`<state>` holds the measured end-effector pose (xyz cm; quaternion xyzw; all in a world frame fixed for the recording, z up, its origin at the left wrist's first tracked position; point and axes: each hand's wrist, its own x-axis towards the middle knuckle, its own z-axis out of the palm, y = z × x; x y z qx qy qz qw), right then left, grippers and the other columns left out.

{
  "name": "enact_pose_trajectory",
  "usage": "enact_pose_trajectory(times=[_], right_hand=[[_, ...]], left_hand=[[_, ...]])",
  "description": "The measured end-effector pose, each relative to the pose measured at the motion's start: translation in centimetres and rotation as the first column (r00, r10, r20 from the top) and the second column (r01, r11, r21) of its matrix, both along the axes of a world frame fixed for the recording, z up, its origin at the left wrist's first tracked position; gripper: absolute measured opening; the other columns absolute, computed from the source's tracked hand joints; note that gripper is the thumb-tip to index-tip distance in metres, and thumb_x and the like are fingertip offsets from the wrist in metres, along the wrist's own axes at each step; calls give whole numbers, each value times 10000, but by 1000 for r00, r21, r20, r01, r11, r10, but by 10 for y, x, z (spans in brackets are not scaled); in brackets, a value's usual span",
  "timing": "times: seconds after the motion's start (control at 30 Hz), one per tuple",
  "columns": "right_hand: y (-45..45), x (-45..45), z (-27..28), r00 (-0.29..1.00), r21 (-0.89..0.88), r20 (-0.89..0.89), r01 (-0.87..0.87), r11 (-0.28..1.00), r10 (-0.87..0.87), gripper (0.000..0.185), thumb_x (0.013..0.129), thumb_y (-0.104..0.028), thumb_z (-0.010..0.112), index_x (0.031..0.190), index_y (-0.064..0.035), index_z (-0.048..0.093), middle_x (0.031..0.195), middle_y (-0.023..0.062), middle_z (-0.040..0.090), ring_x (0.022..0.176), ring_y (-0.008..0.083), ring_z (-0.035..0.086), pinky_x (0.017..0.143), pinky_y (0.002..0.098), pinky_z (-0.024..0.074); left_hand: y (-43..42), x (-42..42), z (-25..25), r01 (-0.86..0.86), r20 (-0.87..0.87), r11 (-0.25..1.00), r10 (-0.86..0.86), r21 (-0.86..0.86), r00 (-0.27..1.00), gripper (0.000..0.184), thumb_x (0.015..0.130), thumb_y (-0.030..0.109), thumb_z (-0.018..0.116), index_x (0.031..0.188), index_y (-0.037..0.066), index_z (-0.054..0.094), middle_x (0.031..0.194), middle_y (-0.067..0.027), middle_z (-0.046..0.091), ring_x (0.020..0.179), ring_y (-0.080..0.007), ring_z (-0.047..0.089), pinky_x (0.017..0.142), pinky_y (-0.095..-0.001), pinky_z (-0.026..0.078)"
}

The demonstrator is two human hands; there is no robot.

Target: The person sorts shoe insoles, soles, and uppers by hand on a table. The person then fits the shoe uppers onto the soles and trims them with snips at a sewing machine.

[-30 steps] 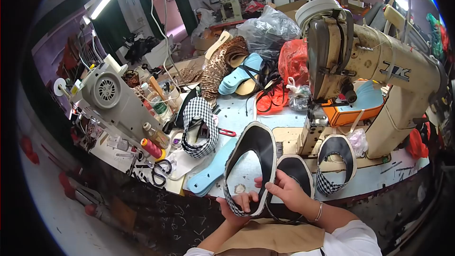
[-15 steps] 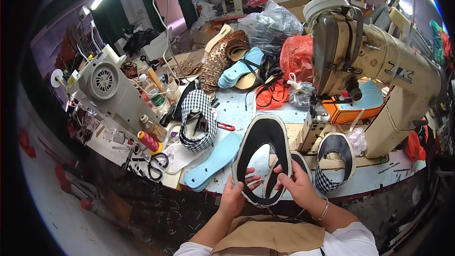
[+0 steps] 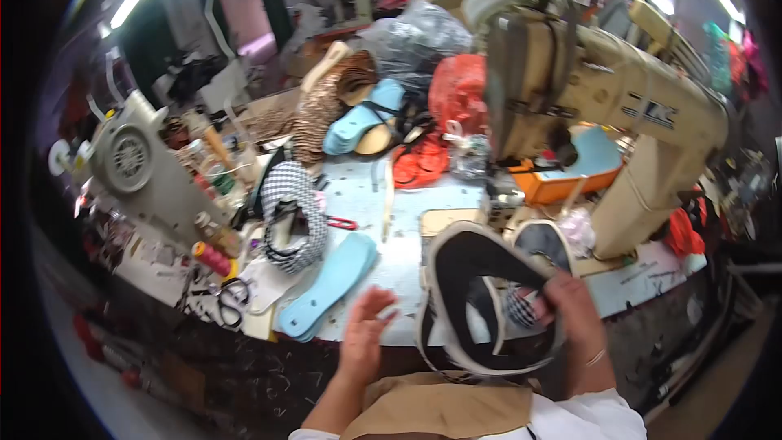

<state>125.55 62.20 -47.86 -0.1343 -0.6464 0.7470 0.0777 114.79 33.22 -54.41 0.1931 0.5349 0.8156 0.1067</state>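
My right hand grips the right side of a looped shoe upper with black lining and a pale edge, tilted over the table's front edge. Another black-lined loop shows behind and below it, partly hidden. Left of the upper, my left hand is raised with fingers apart, holding nothing. Close to that hand lie light blue insoles. Behind the held upper, near the sewing machine, stands a houndstooth upper, partly covered.
A post-bed sewing machine rises at right, beside an orange box. Checked uppers, scissors and a red thread spool lie at left. A second machine stands far left. Plastic bags and leopard-print pieces are farther back.
My left hand has let go of the upper and moved away to the left. My right hand has shifted right with the upper, which is now tilted. The whole view has turned slightly right.
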Motion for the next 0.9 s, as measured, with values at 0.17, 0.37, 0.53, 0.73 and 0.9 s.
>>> enact_pose_trajectory(times=[0.17, 0.37, 0.53, 0.73, 0.9], right_hand=[[81, 38, 7, 805, -320, -140, 514, 796, -577, 382, 907, -310, 451, 966, 43, 585, 634, 67, 540, 486, 92, 433, 416, 205, 321], [108, 0, -42, 840, -456, -159, 404, 793, -519, 345, 912, -277, 484, 1115, -2, 537, 974, 106, 628, 633, 132, 545, 482, 233, 421], [125, -29, -100, 824, 565, -268, 554, 612, -499, 361, 916, -203, 473, 1207, 10, 488, 1112, 135, 542, 1001, 204, 527, 853, 307, 423], [74, -16, -66, 746, 544, -515, 665, 511, -423, 382, 917, -156, 507, 1272, -17, 471, 1228, 113, 514, 1123, 194, 485, 958, 284, 359], [11, -24, -52, 781, 471, -569, 566, 677, -257, 263, 858, 29, 494, 1114, 0, 544, 1237, 92, 477, 1120, 189, 477, 940, 303, 379]], left_hand=[[-16, -25, 10, -186, 66, 981, 190, -56, 980, 418, 902, 187, 523, 1266, 13, 414, 1192, -105, 505, 1089, -217, 506, 918, -366, 428], [-4, -25, 14, -127, -25, 983, 125, -132, 992, 271, 862, 66, 527, 1128, 11, 527, 1180, -104, 517, 1089, -200, 511, 909, -351, 436], [-50, -63, 33, -655, -711, 569, 164, -498, 684, 277, 756, 23, 637, 1029, 28, 590, 1141, -115, 528, 1065, -258, 514, 900, -361, 414], [-109, -116, 16, -882, -887, 87, -52, -462, 459, 410, 657, 93, 722, 1042, 77, 583, 1037, -102, 537, 1014, -293, 505, 842, -391, 405], [-96, -116, 30, -935, -931, 4, -87, -355, 353, 480, 600, 136, 770, 1042, 85, 588, 1015, -101, 558, 1029, -288, 489, 835, -385, 406]])
